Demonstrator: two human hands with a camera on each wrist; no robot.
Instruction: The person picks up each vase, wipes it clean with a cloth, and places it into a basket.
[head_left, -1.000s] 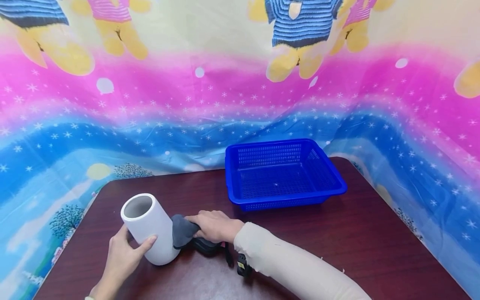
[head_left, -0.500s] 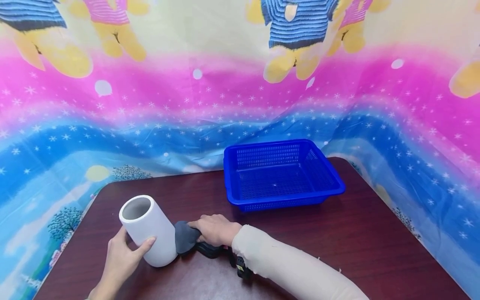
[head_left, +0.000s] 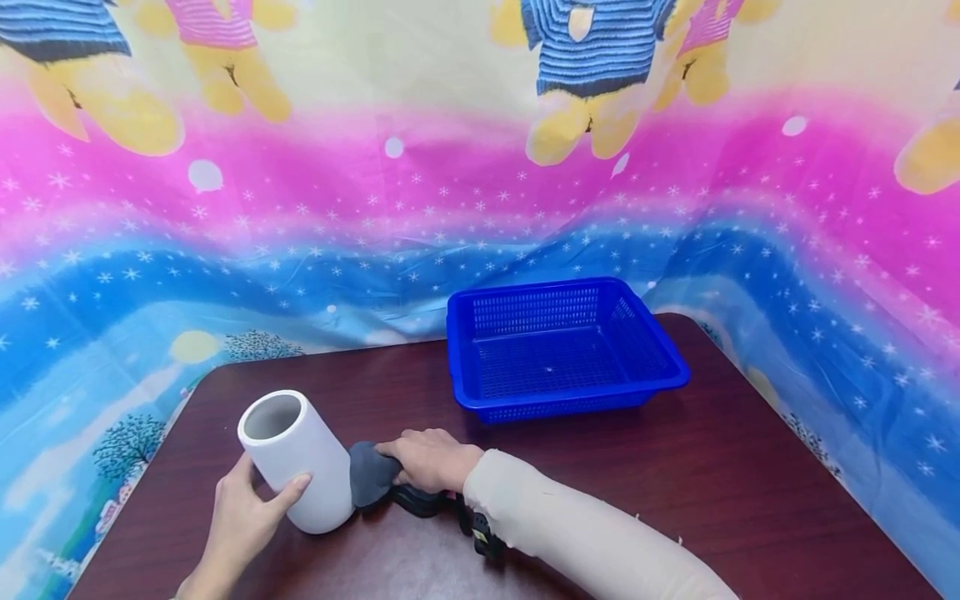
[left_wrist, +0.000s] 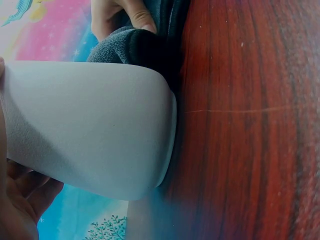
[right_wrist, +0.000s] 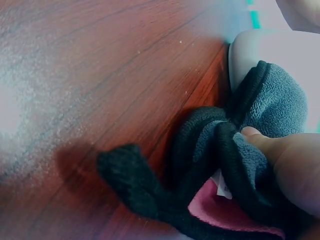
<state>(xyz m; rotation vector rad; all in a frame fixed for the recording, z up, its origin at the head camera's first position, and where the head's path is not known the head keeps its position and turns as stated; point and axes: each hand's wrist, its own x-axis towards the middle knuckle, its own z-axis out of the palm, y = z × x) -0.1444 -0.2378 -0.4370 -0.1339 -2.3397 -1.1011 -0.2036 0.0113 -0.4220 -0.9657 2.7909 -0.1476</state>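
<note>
dark-grey, black-edged fleece cloth [head_left: 371, 478] has slipped slightly toward the base of the mouth-up white cylindrical vessel [head_left: 318, 471]. right of it, i have the cloth pinched in my right grip [head_left: 431, 460]; my left grip [head_left: 243, 510] curls round its left side.

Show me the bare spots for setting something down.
Bare table: the right side, bordered by the blue basket, the right sleeve and the table's right edge; also the back left, between the white container and the basket. The basket's floor is bare too. Crowded: front left of centre, where the left hand, container, grey cloth item and right hand bunch together.
</note>
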